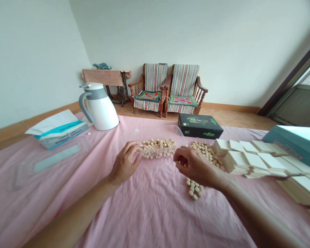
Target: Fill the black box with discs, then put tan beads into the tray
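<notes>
Container (155, 132) of clear plastic, open-topped, was located on the pink cloth (144, 213) covering the worktop, directly in front of the person. Its long axis ran left to right, crosswise to the line of sight; its short ends faced left and right, and its opening faced up. Small rounded wooden pieces (158, 144) lay inside in no common direction. The left hand (125, 161) was partly closed on the container's left end, thumb and fingers set narrowly. The right hand (193, 163) was curled near the right end, fingertips close to the thumb; whether it gripped anything could not be determined. Loose pieces (208, 151) lay right of the container, and a smaller cluster (194, 189) lay on the near side of the right hand. Stacked white tiles (258, 162) were positioned farther right, beside a blue box (297, 141). A black box (200, 125) stood behind the loose pieces. At left, a clear lid (23, 172) lay flat, its long axis slanting away to the right, near a tissue pack (62, 131) and a white jug (100, 110) with its handle pointing left.
</notes>
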A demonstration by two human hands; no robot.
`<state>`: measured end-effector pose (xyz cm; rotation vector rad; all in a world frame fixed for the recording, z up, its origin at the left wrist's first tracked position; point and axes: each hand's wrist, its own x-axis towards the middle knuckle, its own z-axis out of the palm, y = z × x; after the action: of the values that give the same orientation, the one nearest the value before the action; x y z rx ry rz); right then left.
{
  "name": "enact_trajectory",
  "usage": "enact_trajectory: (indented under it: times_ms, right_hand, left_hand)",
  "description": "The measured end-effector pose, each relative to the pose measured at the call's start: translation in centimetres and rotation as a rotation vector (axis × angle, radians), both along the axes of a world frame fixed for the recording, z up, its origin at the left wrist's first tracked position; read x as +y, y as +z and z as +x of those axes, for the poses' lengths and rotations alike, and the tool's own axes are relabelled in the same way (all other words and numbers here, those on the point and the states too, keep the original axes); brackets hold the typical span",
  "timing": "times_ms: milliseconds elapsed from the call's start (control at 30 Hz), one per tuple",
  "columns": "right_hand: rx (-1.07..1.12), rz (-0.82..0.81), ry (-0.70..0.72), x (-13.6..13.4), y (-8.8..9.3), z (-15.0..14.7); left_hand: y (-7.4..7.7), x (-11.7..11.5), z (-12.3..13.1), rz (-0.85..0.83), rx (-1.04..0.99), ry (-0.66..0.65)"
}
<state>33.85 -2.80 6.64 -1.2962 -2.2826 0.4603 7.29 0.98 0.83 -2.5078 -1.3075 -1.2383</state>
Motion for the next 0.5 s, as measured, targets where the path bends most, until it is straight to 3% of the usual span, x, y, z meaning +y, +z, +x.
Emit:
enact_trajectory:
  times_ms: [167, 233, 300, 367, 500]
  right_hand:
    - [0.458, 0.077, -0.105, 0.0, 0.0, -1.8]
    - [0.52, 0.084, -0.148, 0.0, 0.3, -1.6]
    - [0.406, 0.079, -0.179, -0.1, 0.9, -0.9]
    - [0.137, 0.051, -0.181, -0.2, 1.3, 0.2]
    - [-0.46, -0.061, -0.111, -0.1, 0.1, 1.4]
  left_hand:
    - [0.0, -0.1, -0.1, 0.005, 0.009, -0.009]
    - [0.0, -0.1, -0.1, -0.001, 0.011, -0.01]
    - [0.0, -0.1, -0.1, -0.004, 0.013, -0.008]
    - [-0.1, 0.0, -0.1, -0.006, 0.011, -0.006]
    - [-0.1, -0.1, -0.1, -0.011, 0.003, -0.004]
